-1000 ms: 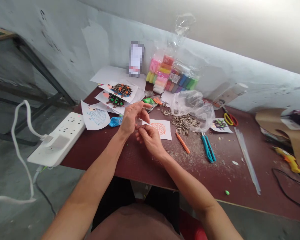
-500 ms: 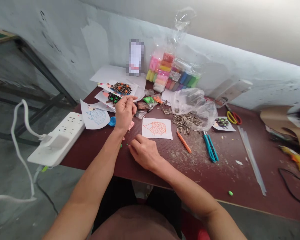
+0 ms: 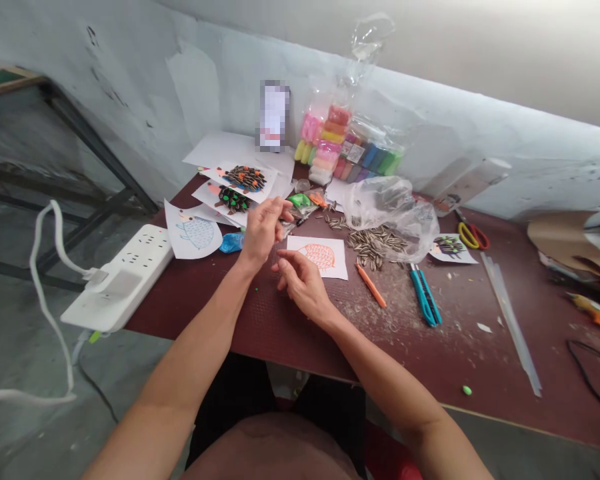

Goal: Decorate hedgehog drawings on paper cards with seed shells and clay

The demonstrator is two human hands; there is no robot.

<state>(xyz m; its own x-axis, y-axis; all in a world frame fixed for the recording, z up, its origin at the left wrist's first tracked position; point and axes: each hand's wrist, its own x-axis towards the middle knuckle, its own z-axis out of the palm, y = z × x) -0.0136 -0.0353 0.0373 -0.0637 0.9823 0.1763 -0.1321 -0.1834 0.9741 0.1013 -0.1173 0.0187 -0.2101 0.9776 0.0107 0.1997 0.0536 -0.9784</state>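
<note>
My left hand [image 3: 266, 230] is raised over the table with its fingers curled; whether something small sits between them cannot be made out. Lower and to the right, my right hand [image 3: 303, 280] has bent, slightly parted fingers and holds nothing visible. It overlaps the lower left part of a white card with an orange hedgehog drawing [image 3: 320, 259]. Left of my left hand lies a blue packet [image 3: 231, 243], beside a paper with a blue hedgehog drawing [image 3: 196, 233]. Behind my hands are a green packet [image 3: 299, 199] and hedgehog pictures covered with seeds [image 3: 245, 179].
Sunflower seeds [image 3: 373, 245] lie by a clear plastic bag [image 3: 395, 213]. An orange pen [image 3: 371, 285], a teal cutter [image 3: 424, 293], scissors [image 3: 473, 235] and clear sticks [image 3: 511, 323] are to the right. A white power strip [image 3: 120, 280] sits at the left edge; colored clay packs [image 3: 350, 147] stand behind.
My left hand has moved right and slightly down, and its fingers have loosened. My right hand has shifted right and up to the card, with its fingers more parted. The blue packet shows more fully.
</note>
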